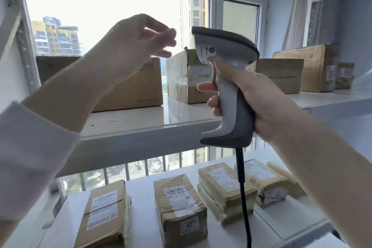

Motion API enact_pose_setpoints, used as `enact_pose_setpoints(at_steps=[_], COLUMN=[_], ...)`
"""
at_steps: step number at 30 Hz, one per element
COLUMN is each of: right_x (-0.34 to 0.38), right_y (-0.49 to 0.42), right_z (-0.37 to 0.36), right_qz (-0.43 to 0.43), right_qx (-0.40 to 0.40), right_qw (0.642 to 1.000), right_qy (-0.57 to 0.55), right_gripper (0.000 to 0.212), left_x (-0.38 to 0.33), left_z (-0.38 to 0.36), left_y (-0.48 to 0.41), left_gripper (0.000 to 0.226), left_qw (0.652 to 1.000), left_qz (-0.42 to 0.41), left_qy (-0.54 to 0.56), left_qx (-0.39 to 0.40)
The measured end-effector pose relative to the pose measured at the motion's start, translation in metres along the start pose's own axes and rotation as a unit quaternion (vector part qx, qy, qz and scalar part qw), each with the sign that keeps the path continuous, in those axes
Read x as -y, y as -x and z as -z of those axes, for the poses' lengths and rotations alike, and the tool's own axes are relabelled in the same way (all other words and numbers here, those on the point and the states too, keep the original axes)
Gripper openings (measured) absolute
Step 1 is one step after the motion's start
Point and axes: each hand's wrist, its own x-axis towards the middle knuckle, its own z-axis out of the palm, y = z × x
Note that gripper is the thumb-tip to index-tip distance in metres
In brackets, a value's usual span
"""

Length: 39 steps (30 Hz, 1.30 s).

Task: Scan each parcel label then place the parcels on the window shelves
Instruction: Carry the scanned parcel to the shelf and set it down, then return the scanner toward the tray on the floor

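Gripping the scanner (231, 94) by its handle, the right hand (267, 102) has its fingers (204, 87) curled round the front, clamped on it. The left hand (130, 46) is raised with fingers loosely apart, holding nothing, in front of a brown parcel (141, 88) standing on the upper shelf (141, 121)

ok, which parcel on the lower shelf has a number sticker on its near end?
The second parcel from the left: its near end carries a small white sticker reading 69. The others show only shipping labels on top.
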Motion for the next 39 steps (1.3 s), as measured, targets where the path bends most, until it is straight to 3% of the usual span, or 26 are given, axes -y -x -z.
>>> enact_pose_setpoints(at_steps=[4,10,16,22,29,32,39], right_x=[0.016,0.032,0.050,0.062,0.063,0.060,0.046], right_y=[0.042,0.127,0.242,0.359,0.468,0.498,0.536], right_z=[0.058,0.168,0.285,0.377,0.446,0.473,0.522], right_qz=[0.017,0.003,-0.016,-0.039,-0.041,-0.026,-0.001], right_qx=[-0.074,-0.184,-0.316,-0.458,-0.617,-0.662,-0.738], right_qw=[0.997,0.983,0.945,0.880,0.782,0.746,0.673], right_qy=[0.024,0.031,0.085,0.117,0.081,0.066,0.045], right_gripper=[0.037,0.042,0.037,0.020,0.016,0.017,0.016], left_x=[-0.033,-0.099,-0.191,-0.267,-0.338,-0.361,-0.392], left_z=[-0.077,-0.224,-0.355,-0.466,-0.563,-0.597,-0.661], left_y=[0.057,0.125,0.177,0.237,0.298,0.313,0.344], left_gripper=[0.047,0.044,0.013,0.010,0.009,0.008,0.008], left_qw=[0.983,0.913,0.827,0.752,0.658,0.625,0.525], left_qz=[0.049,0.116,0.120,0.116,0.079,0.059,0.095], left_qy=[0.146,0.307,0.412,0.453,0.471,0.470,0.489], left_qx=[0.104,0.242,0.362,0.465,0.582,0.620,0.690])
